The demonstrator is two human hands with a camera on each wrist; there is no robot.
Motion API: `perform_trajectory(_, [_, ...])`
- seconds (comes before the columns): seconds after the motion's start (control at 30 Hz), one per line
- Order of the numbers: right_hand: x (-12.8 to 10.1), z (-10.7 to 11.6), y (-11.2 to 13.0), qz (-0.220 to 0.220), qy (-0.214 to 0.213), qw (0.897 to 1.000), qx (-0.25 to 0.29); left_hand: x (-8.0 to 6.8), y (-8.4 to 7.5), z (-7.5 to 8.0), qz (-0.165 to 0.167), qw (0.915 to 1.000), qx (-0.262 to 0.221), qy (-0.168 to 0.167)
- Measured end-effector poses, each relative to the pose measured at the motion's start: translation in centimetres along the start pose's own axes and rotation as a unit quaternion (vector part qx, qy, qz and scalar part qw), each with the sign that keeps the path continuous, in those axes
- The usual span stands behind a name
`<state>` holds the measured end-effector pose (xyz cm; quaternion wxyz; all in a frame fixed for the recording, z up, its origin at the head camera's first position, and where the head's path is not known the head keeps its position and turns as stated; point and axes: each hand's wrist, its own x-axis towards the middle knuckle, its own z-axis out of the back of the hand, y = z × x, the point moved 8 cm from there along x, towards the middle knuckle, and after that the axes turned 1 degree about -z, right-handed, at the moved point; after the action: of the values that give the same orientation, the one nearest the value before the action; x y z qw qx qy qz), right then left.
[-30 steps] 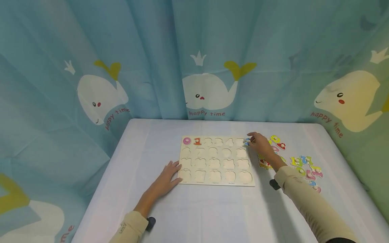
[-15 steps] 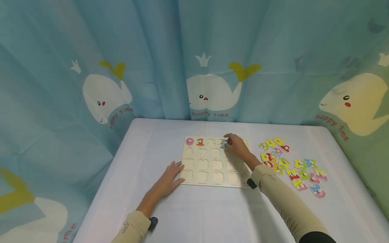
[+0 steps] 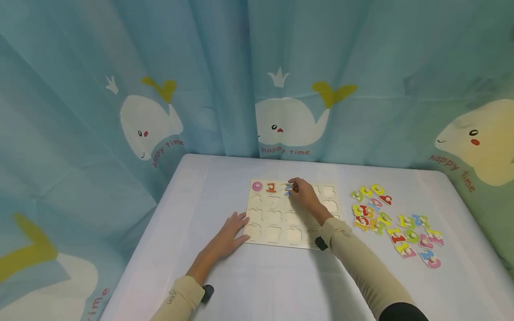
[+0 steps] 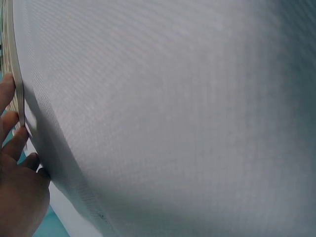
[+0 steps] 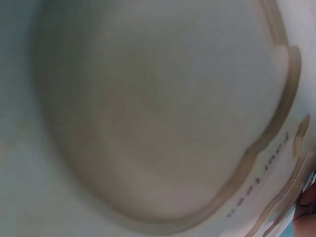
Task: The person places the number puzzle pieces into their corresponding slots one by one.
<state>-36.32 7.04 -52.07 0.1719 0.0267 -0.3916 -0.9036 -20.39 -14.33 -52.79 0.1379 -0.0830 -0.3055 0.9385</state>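
A pale wooden number puzzle board (image 3: 265, 229) lies on the table, with a pink 0 piece (image 3: 257, 187) and a red 1 piece (image 3: 271, 187) seated in its top row. My right hand (image 3: 305, 196) pinches a blue number piece (image 3: 288, 191) over the third recess of that row, its fingers covering part of it. In the right wrist view the hand (image 5: 307, 210) shows only at the edge, beyond a large cut-out recess. My left hand (image 3: 228, 234) lies with fingers extended against the board's left edge; in the left wrist view its fingertips touch the board's side (image 4: 17, 74).
Loose colourful number pieces with knobs lie right of the board, among them a green 0 piece (image 3: 411, 236) and a red 4 piece (image 3: 385, 199). The white table (image 3: 257, 285) reaches back to a blue whale-print curtain (image 3: 217, 89).
My right hand has carried the blue number piece leftward along the top row, from the board's right end to the third recess. The left hand stays at the board's edge.
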Motion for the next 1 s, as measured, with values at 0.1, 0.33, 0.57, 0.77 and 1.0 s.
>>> perform_trajectory(0.1, [0.2, -0.1, -0.1, -0.006, -0.011, 1.0, 0.011, 0.0, 0.0, -0.1, 0.003, 1.0, -0.001, 0.0])
perform_trajectory(0.33, [0.7, -0.5, -0.2, -0.024, -0.031, 0.998, 0.044, 0.1, -0.2, -0.1, 0.002, 1.0, 0.005, -0.003])
perform_trajectory(0.57, [1.3, -1.4, -0.4, -0.036, -0.016, 0.999, 0.019, 0.0, -0.2, 0.1, -0.001, 1.0, 0.004, -0.008])
perform_trajectory(0.77, [1.2, -1.4, -0.6, -0.036, -0.009, 0.999, 0.022, 0.0, -0.3, 0.1, -0.001, 1.0, 0.003, -0.008])
perform_trajectory(1.0, [0.3, 0.1, -1.1, -0.044, -0.047, 0.994, 0.086, 0.0, -0.2, 0.2, -0.006, 1.0, 0.006, -0.005])
